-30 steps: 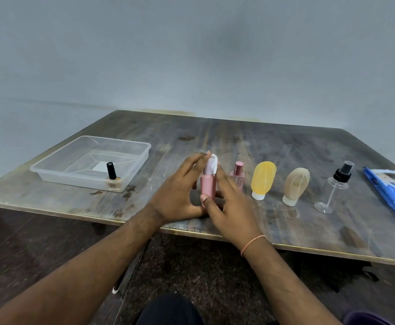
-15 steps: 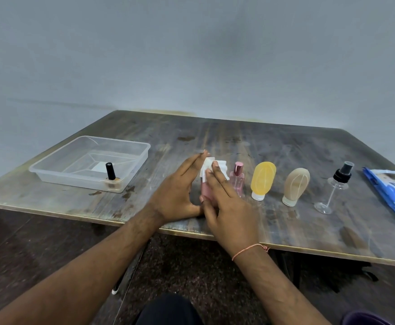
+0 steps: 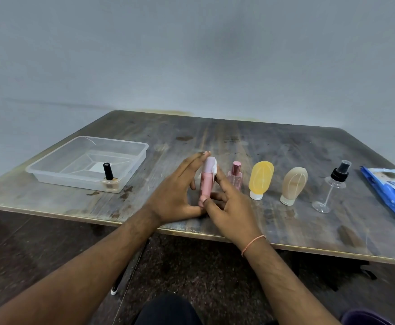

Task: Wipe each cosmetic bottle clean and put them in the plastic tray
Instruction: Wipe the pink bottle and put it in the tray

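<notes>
six bottles (image 3: pixel 261 179), one tray (image 3: pixel 51 171), one wipe (image 3: pixel 213 169), one packet (image 3: pixel 393 188)

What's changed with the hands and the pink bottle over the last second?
The right hand slid the white wipe from over the pink bottle's top down its right side. The left hand still steadies the bottle. The plastic tray and other bottles haven't moved.
</notes>
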A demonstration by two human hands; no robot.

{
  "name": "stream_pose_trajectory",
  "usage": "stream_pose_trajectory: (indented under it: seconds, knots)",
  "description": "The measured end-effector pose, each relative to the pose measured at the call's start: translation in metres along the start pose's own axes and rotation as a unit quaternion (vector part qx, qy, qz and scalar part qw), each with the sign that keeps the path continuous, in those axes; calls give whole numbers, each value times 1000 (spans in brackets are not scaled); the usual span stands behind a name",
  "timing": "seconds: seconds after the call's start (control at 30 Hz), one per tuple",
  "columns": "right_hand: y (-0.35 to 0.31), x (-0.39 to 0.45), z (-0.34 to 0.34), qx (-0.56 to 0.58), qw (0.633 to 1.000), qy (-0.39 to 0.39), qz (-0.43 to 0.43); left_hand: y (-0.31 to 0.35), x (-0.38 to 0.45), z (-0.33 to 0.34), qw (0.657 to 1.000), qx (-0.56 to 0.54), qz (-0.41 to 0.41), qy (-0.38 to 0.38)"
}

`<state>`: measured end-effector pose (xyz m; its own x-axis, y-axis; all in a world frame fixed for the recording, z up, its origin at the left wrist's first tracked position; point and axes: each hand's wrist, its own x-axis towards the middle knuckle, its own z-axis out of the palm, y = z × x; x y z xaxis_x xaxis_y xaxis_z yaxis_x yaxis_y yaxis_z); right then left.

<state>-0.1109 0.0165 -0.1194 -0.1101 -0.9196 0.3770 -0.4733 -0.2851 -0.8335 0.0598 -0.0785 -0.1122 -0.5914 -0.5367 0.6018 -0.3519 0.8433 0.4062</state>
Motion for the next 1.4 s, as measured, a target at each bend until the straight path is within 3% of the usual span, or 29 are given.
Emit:
stream_pose_trajectory:
  seconds: [0.23,0.4,0.5,0.67,0.77,0.97,1.2,1.4]
  knots:
    - [-11,-3,-5,76,996,35,9,2,1,0,1000,-15,12,-16]
    - [1,1,-6,124,992,20,20,4,1,-1,1000,-15,4,-25]
    - [3,0,-4,94,995,37,17,3,1,-1,1000,-9,8,-17]
    - [3,-3,3,-133,984,90,-80,3,1,-1,1000,1,11,-1]
    - [3,1,8,-206,970,63,-111,2,1,-2,1000,13,9,6]
    - [9,-2,12,-212,963,90,-138,4,0,-3,999,46,-9,7]
    - [3,-1,8,-185,977,88,-62,6,0,-2,998,59,-5,2]
    - [3,0,12,-251,957,71,-127,5,0,-2,999,49,-10,2]
